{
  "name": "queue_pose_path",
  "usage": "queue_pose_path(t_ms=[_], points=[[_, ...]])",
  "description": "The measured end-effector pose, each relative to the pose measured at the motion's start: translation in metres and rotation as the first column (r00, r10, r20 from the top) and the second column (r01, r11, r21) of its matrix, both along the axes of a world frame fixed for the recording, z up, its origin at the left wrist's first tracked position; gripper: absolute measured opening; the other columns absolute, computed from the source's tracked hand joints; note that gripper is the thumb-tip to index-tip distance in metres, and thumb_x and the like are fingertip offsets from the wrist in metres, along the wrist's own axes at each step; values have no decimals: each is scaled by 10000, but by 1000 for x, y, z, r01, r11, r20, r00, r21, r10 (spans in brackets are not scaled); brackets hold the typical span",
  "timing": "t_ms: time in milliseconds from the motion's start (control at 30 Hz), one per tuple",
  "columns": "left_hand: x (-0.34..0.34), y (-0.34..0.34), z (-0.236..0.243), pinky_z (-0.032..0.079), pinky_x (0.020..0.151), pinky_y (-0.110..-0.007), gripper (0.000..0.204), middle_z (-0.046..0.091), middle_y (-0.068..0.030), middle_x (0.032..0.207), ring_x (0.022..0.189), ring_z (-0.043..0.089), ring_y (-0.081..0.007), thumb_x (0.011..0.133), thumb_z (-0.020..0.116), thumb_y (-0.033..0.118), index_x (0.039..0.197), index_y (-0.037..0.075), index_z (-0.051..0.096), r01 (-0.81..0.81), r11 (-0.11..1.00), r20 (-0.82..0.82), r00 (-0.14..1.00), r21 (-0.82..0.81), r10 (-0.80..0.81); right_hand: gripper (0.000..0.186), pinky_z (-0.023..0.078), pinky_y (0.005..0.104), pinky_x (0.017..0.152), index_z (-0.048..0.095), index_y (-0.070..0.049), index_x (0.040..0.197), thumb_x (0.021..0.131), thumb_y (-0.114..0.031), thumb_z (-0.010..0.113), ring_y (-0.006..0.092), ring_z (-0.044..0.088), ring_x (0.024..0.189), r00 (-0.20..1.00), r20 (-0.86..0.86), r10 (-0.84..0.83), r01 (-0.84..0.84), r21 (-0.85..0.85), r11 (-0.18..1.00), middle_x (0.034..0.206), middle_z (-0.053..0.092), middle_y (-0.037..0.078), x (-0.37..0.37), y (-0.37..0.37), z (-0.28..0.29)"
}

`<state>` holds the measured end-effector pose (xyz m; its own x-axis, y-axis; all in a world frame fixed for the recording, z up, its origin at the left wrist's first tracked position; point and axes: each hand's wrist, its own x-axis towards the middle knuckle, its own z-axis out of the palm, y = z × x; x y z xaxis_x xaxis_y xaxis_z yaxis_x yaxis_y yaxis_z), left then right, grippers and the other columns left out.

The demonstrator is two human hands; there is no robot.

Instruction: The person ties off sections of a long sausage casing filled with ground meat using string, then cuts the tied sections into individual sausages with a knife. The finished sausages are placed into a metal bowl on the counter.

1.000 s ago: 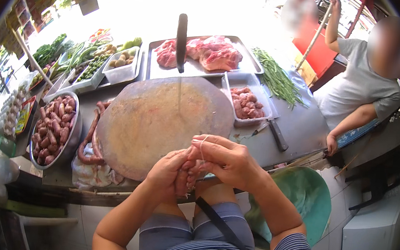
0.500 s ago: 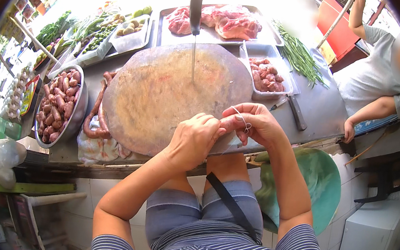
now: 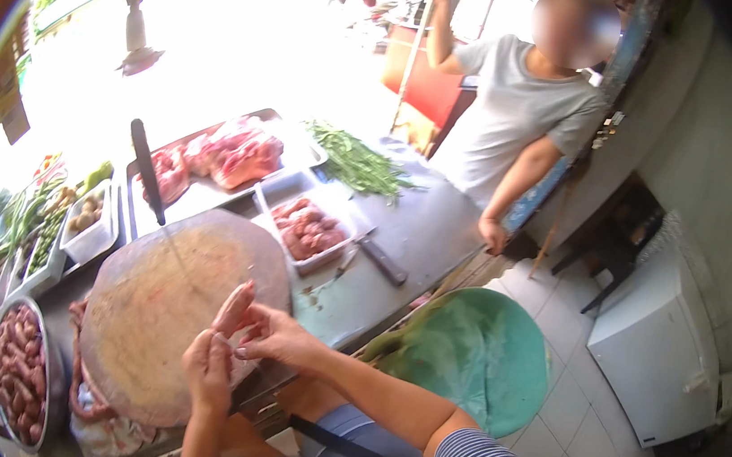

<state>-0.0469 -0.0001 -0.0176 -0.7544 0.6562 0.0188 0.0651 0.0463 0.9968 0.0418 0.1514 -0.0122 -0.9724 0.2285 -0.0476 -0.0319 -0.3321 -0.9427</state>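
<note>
A pinkish raw sausage (image 3: 236, 306) points upward between my hands, over the near right edge of a round wooden chopping block (image 3: 184, 316). My left hand (image 3: 209, 371) is closed around its lower end. My right hand (image 3: 285, 341) pinches it from the side, thumb and fingers bent in. The string is too small or blurred to make out. A knife (image 3: 148, 172) stands upright with its tip in the block. Left of the block, linked sausages (image 3: 90, 391) lie on a cloth, beside a metal bowl (image 3: 57, 378) heaped with short sausages (image 3: 19, 356).
Behind the block are a tray (image 3: 130, 202) of large meat cuts and a white tub (image 3: 350, 227) of meat pieces. A dark-handled knife (image 3: 385, 262) lies on the metal table near green beans (image 3: 356, 160). A person (image 3: 515, 110) stands at the far right, past a green tub (image 3: 495, 361).
My view has swung right and up, so the table sits further left. The sausage has gone from roughly level to pointing upward, with both hands still at it.
</note>
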Motion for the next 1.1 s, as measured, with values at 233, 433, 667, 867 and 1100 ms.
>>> queue_pose_path(t_ms=[233, 433, 667, 867, 1100], points=[[-29, 6, 34, 413, 636, -451, 142, 506, -177, 733, 714, 511, -383, 904, 534, 61, 769, 15, 526, -129, 978, -836, 545, -165, -69, 143, 409, 169, 517, 639, -11, 1077, 973, -84, 573, 39, 534, 574, 897, 51, 438, -435, -66, 898, 725, 608, -12, 50, 41, 64], [-26, -6, 51, 459, 658, -465, 138, 548, -145, 757, 741, 554, -354, 821, 615, 76, 739, 43, 509, -92, 957, -888, 406, -274, -215, 113, 504, 282, 647, 683, -50, 1004, 972, -94, 584, 140, 608, 709, 923, -340, -181, 123, -186, 975, 817, 665, 55, 22, 57, 79], [-36, -18, 64, 486, 663, -435, 149, 577, -133, 737, 724, 578, -335, 822, 625, 77, 711, 48, 529, 39, 945, -858, 407, -325, -312, 193, 294, 286, 491, 638, -106, 948, 996, -276, 560, 110, 305, 503, 943, -312, -113, -90, -567, 819, 570, 324, -26, 8, 72, 39], [-40, -27, 50, 507, 680, -439, 172, 613, -152, 743, 764, 619, -349, 863, 590, 89, 705, 30, 560, 111, 951, -794, 528, -287, -301, 178, 211, 248, 420, 590, -118, 850, 1002, -200, 548, 76, 246, 451, 876, -308, -370, 94, -645, 759, 531, 265, -46, 8, 128, 12], [-61, -43, 42, 509, 785, -434, 210, 688, -187, 851, 844, 664, -341, 910, 569, 142, 788, 10, 679, 148, 960, -597, 757, -238, -265, 172, 179, 242, 398, 594, -82, 905, 1024, -181, 519, 72, 219, 447, 874, -199, -444, 223, -648, 728, 545, 272, -40, 10, 125, 9]])
